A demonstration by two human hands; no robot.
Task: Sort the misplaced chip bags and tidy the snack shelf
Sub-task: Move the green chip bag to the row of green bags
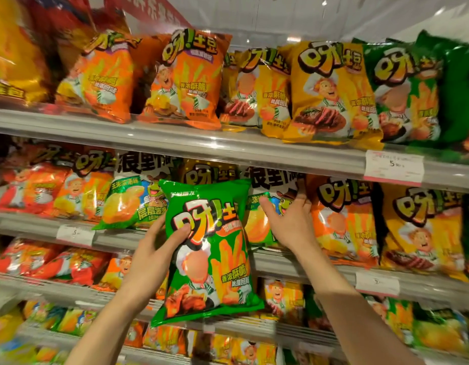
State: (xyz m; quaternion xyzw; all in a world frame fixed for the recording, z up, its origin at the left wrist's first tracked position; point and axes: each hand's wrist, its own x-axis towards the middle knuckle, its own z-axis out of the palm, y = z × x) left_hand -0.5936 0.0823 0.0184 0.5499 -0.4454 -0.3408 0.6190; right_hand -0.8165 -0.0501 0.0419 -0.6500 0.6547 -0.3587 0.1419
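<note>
Head view looks up a snack shelf (228,151) stacked in rows with chip bags. Left hand (157,248) has its grip closed on a green bag (215,259), thumb pressed on the front near the top left, fingers hidden behind; the bag hangs upright in the air in front of the second and third rows, clear of the shelf edge. Right hand (288,219) has its grip released, fingers spread, touching a corn-chip bag (257,225) (green and blue, with a frog cartoon) that stands on the second row just right of the held bag. Beside that hand stands an orange bag (341,222). More green bags (404,93) stand at the right end of the top row, next to yellow bags (328,90).
</note>
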